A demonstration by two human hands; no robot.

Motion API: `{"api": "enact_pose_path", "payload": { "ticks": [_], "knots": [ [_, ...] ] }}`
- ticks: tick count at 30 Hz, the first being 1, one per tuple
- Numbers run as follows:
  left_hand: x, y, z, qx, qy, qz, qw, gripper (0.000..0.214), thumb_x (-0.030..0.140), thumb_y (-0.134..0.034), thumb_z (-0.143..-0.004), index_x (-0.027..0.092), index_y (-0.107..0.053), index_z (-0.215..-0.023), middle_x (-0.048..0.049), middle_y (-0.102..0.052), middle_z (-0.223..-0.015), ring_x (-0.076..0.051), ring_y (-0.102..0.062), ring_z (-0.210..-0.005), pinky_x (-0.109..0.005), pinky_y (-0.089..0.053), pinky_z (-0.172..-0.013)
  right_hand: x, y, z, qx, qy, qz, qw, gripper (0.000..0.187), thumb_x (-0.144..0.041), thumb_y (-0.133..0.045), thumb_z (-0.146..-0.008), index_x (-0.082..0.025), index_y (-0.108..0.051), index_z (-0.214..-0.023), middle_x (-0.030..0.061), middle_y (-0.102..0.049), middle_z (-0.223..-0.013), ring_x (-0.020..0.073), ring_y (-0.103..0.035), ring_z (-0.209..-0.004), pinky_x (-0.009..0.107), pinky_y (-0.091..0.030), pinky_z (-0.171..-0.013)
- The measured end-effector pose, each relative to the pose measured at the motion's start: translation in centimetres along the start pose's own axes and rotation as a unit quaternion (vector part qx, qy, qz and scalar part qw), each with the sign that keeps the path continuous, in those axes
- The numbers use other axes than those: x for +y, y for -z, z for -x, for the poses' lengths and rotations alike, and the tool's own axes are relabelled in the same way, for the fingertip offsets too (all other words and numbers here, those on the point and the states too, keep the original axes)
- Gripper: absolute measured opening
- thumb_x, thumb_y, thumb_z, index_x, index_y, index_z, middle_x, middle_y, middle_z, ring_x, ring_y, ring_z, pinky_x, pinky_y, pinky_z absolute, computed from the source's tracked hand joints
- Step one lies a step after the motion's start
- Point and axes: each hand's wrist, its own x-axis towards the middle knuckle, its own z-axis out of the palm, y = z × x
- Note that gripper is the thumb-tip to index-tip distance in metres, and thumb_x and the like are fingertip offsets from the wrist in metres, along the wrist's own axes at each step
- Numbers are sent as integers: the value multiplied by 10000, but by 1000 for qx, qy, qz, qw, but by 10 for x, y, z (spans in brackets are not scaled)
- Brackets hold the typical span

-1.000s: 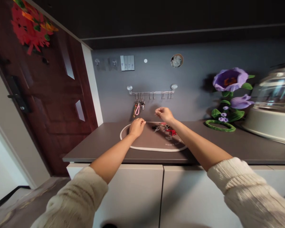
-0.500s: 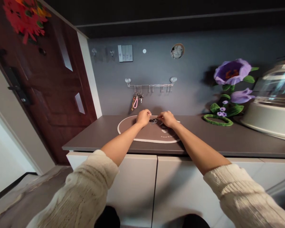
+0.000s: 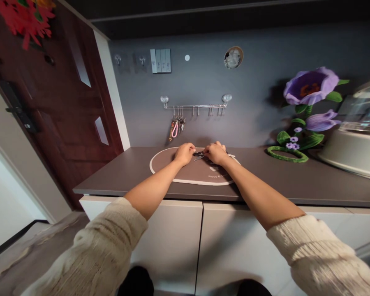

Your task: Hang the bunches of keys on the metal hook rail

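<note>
On the grey-brown counter lies an oval brown mat point(image 3: 191, 174) with a pale rim and faint lettering. Over its far part, my right hand point(image 3: 216, 153) pinches a small bunch of keys point(image 3: 199, 156), which shows dark and metallic between my two hands. My left hand point(image 3: 184, 154) is closed just left of the keys, thumb and fingertips together; whatever it grips is too small or hidden to make out. Part of the bunch is hidden behind my right fingers, and a thin pale item point(image 3: 232, 156) shows just beyond that hand.
A clear hook rail point(image 3: 195, 107) on the wall carries more keys with a pink strap point(image 3: 174, 130). Rightward stand a purple fabric flower point(image 3: 311, 86) on a green ring base and a white domed container point(image 3: 351, 152). A dark red door point(image 3: 70, 135) is at left.
Both hands stay over the mat with only small finger movements. The keys shift slightly left beneath my right fingers. The whole view has tilted and moved a little.
</note>
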Motion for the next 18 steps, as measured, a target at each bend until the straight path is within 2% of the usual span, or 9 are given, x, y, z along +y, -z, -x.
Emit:
{"api": "enact_pose_path", "payload": {
  "ticks": [5, 18],
  "knots": [
    [-2, 0, 1, -1, -22, 19, 1000, 134, 180, -500, -752, 158, -624, -799, -34, -631, -772, -126, -535, -703, -245, -415, -692, 0, 3, 1, 15, 3, -28, 999, 211, -219, -456, -780, -222, -667, -792, 71, -629, -958, 265, -395, -964, 359, -274, -762],
    [7, 4, 3, -18, -82, 79, 993, 150, 218, -484, -778, 154, -617, -801, -29, -638, -794, -125, -544, -737, -233, -412, -700, 0, 7, 0, 77, 33, -119, 989, 166, -205, -458, -788, -194, -619, -825, 54, -651, -839, 189, -492, -854, 283, -329, -731]
  ]
}}
